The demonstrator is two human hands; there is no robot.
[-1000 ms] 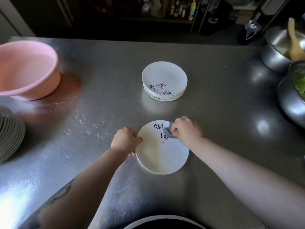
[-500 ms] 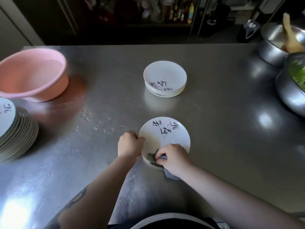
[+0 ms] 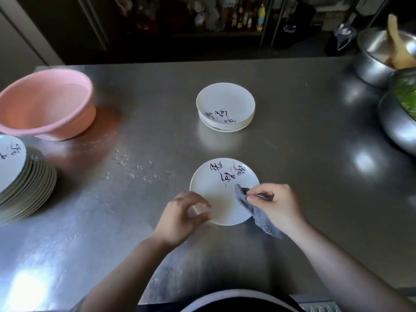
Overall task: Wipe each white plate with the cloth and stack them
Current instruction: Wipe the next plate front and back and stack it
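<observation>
The brushed steel surface [image 3: 292,154] carries everything here. At its left edge sits the tall pile of unwiped white plates [image 3: 20,176], with the pink plastic basin [image 3: 45,104] behind it toward the far left corner. The short stack of wiped white plates [image 3: 225,109] sits toward the far edge, near the middle.

Close to the near edge lies the single white plate with black brush lettering [image 3: 221,194]. Half a second ago the left hand [image 3: 180,218] clamped this plate's left rim; now its grip has loosened, thumb and fingers curled apart around the rim, blurred, so whether they touch it I cannot tell. The right hand [image 3: 276,206] has swung from the plate's near rim to its right side, still pinching the grey terry cloth [image 3: 252,210], whose end trails off the plate onto the surface.

I judge that this plate's wipe is finishing. The likely next move is lifting it onto the far stack, with the left pile still waiting.
</observation>
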